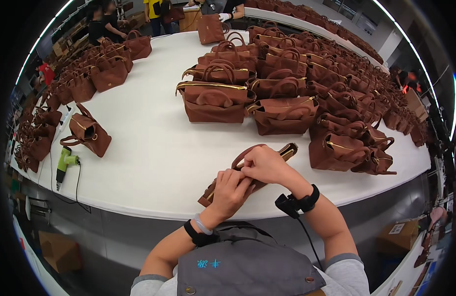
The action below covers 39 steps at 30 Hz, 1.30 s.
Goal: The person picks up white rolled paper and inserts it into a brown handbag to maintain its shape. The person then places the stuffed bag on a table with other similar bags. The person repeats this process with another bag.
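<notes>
A brown handbag (209, 197) with a gold-coloured zip lies slanted at the near edge of the white-covered table (146, 162), one looped handle showing beyond my hands. My left hand (229, 188) rests over its near-left part with bent fingers. Just to the right, my right hand (263, 164) pinches at the bag's upper edge beside the handle. The fingertips of both hands almost meet there. What lies between them is too small and too covered to tell, and the hands hide the middle of the bag.
Rows of brown handbags (215, 105) fill the table's far middle and right. More bags (109, 74) line the left side, one bag (89, 133) standing apart near a green heat gun (65, 162) with a trailing cord. Across the table a person (228, 11) in white gloves handles a bag.
</notes>
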### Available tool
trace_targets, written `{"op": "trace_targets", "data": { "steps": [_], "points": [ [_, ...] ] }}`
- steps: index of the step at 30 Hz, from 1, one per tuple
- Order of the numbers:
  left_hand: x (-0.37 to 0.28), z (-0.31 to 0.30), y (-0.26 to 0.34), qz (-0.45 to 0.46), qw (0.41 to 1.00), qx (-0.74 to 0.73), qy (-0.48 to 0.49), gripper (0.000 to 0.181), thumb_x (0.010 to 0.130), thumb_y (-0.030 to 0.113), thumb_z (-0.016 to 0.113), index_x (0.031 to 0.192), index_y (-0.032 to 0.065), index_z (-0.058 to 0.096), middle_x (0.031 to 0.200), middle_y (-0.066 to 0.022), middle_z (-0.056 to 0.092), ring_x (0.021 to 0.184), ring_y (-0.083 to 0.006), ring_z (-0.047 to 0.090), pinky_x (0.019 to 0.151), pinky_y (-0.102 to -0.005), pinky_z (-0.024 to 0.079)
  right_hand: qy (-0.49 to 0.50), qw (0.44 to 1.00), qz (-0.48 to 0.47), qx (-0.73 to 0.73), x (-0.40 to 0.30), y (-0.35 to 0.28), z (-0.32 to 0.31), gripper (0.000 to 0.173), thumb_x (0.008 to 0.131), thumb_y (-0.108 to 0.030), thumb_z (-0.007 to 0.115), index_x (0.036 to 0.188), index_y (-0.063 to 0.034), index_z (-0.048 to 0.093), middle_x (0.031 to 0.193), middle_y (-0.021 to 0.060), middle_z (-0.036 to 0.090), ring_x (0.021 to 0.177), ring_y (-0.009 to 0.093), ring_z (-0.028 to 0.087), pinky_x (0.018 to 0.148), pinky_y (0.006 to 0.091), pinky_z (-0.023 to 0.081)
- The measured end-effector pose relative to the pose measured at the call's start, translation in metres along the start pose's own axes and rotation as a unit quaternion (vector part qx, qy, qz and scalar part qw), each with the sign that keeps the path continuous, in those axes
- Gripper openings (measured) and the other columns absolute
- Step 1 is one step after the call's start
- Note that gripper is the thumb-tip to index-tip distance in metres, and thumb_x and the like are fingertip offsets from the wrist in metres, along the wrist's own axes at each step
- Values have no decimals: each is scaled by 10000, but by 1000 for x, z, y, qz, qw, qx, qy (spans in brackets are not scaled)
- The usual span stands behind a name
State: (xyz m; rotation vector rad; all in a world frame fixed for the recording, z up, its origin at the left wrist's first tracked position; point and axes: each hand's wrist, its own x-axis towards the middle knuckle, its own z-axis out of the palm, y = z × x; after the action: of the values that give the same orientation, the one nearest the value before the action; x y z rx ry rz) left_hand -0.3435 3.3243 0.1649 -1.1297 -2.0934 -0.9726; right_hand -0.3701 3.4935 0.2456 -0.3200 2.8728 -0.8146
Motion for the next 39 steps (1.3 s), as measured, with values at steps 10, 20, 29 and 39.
{"op": "trace_targets", "data": {
  "steps": [10, 20, 29, 39],
  "points": [
    [-5, -37, -23, 51, 998, 4, -35, 372, 639, 59, 817, 976, 81, 661, 1015, -35, 604, 930, -234, 576, 838, -391, 408, -73, 979, -99, 163, -19, 26, -7, 170, 907, -149, 680, 922, 19, 701, 858, 119, 693, 756, 304, 653, 710, 386, 522],
    [15, -31, 3, -8, 992, -34, -124, 455, 584, -24, 711, 1027, 1, 610, 1308, -202, 629, 1214, -400, 583, 1016, -501, 477, 76, 979, -191, 9, -41, 78, -2, 224, 958, -118, 603, 1158, -36, 661, 1025, 171, 692, 959, 367, 662, 836, 431, 532],
    [9, -15, 24, 6, 979, 16, -201, 307, 745, 81, 654, 1042, 2, 647, 901, -74, 580, 846, -251, 568, 774, -366, 449, -396, 883, -241, 77, 28, 76, 5, 271, 919, -103, 548, 1145, -15, 668, 996, 218, 719, 923, 329, 697, 798, 446, 526],
    [2, -6, 42, 60, 985, 36, -158, 128, 766, 123, 638, 875, 66, 604, 929, -59, 542, 940, -219, 556, 854, -328, 464, -497, 841, -203, -69, 62, 64, 45, 314, 930, -155, 577, 1193, -16, 677, 1163, 221, 697, 1061, 333, 664, 934, 423, 502]
  ]
}}
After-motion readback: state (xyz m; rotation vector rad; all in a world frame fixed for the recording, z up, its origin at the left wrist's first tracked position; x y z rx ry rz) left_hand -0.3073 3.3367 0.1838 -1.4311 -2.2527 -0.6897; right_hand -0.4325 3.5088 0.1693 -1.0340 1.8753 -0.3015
